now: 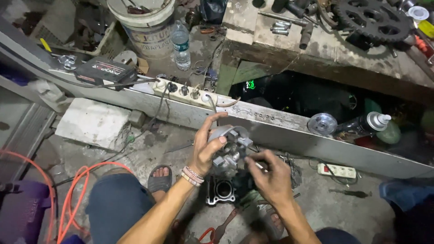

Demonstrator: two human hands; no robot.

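My left hand [206,145] grips a grey metal engine part [231,145], round with several blocky lugs, and holds it up over the floor. My right hand [270,174] touches the part's lower right side and pinches a thin metal tool [261,166] against it. Below both hands a dark engine cylinder block [221,191] with a round bore sits on the concrete floor. My knees and a sandalled foot [160,177] show at the bottom.
A long grey metal beam [289,135] crosses behind the hands, carrying a white power strip [190,92] and a spray can [367,124]. An orange cable [72,190] loops at left. A second power strip [337,170] lies at right. A cluttered workbench [325,40] holds a sprocket.
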